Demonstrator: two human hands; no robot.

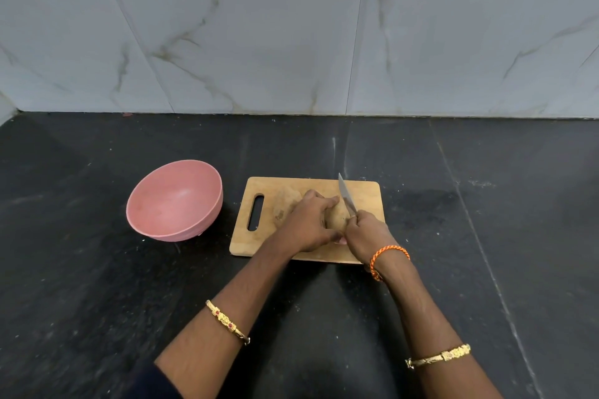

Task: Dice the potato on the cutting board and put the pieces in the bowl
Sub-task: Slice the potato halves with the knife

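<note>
Gripping the knife (346,197) in my right hand (364,232), I'm clamping the potato (337,215) with my left hand (306,225) on the cutting board (363,194). Fingertips should be curling back; the bowl (168,204) is waiting empty beside the board.

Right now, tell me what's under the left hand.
The left hand holds a potato on the board; brown skin shows at its left and right. The covered middle can't be seen.
</note>
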